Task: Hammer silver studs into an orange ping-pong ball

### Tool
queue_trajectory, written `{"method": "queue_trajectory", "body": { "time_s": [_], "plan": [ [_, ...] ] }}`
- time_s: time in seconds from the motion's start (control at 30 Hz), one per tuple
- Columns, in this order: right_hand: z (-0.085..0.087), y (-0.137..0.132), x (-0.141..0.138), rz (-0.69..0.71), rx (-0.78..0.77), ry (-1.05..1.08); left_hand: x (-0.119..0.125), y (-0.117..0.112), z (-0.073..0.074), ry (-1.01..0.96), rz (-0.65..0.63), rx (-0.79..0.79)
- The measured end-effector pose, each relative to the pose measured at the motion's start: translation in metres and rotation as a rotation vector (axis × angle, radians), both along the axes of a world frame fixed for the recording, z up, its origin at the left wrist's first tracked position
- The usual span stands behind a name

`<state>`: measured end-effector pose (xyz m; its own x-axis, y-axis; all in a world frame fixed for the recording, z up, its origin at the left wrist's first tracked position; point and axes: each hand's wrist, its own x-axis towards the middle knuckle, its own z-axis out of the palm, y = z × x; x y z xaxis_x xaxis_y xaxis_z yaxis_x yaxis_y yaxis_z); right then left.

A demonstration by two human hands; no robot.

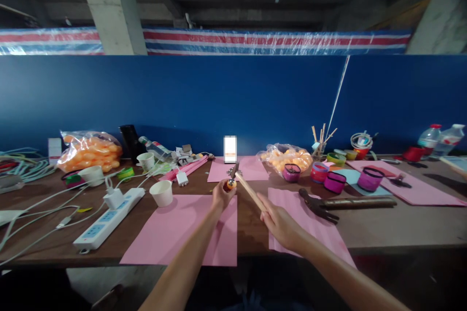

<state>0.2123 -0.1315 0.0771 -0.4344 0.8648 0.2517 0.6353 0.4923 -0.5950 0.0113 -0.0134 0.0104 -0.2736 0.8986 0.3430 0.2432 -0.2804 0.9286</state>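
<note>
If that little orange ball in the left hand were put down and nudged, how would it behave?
It would probably roll away: the orange ball looks round and smooth. It seems light, since the left hand holds it by fingertips alone. It matches those in the bag, so it is perhaps hollow and easily dented.

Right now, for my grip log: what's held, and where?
The left hand pinches an orange ball; right hand holds a small hammer by its handle's end.
</note>
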Motion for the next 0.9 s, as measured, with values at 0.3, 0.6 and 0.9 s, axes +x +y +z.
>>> {"method": "queue_trajectory", "body": {
  "time_s": [0.3, 0.6, 0.9],
  "plan": [
    [0.0034, 0.0001, -0.0020, 0.011, 0.009, 0.002, -0.0015, 0.0009, -0.0025, 0.043, 0.015, 0.014],
    [0.0031, 0.0012, -0.0019, 0.025, -0.001, 0.011, -0.0023, 0.0020, -0.0026, 0.036, 0.025, 0.020],
    [0.0011, 0.0006, -0.0024, 0.000, -0.033, 0.028, -0.0006, 0.0066, -0.0070, -0.081, 0.017, 0.022]
  ]
}}
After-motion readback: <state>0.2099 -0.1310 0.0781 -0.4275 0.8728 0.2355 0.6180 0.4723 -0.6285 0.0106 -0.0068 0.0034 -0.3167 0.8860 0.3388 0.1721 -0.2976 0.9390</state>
